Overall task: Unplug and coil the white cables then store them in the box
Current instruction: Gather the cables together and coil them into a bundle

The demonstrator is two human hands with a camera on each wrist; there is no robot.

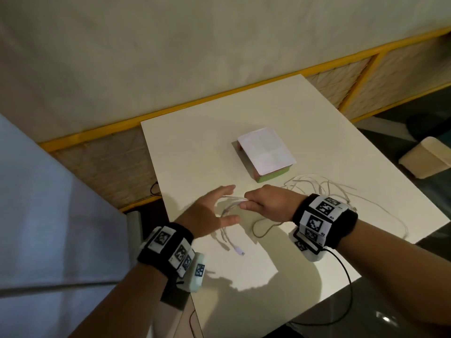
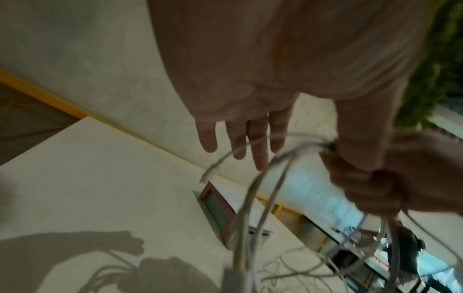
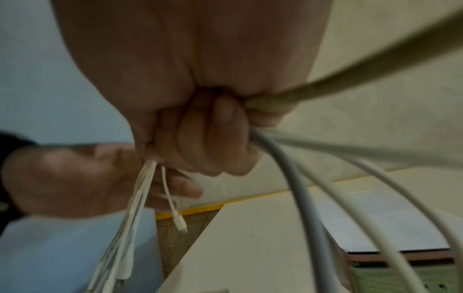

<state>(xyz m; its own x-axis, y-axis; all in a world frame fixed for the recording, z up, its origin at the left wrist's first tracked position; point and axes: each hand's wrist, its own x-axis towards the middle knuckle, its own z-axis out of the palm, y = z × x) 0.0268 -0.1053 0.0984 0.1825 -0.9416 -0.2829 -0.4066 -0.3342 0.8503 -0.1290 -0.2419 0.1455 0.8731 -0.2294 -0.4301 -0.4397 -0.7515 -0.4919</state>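
My right hand (image 1: 253,203) (image 3: 208,138) grips a bunch of white cables (image 1: 231,200) (image 3: 300,188) above the table, fingers curled tight round them. Loops of the cables (image 2: 250,208) hang under that fist, and several plug ends (image 3: 179,223) dangle from it. My left hand (image 1: 214,208) (image 2: 240,138) is spread open just left of the fist, fingers straight, holding nothing. More white cable (image 1: 324,189) lies tangled on the table to the right, and one connector end (image 1: 238,251) rests near the front. The box (image 1: 266,154) (image 2: 218,214) with a white lid and green side stands behind the hands.
The white table (image 1: 195,132) stands against a wall with a yellow rail (image 1: 170,111). A pale blue surface (image 1: 48,203) lies to the left. A black wire (image 1: 346,284) runs from my right wristband off the table's front edge. A wooden object (image 1: 424,159) sits on the floor at right.
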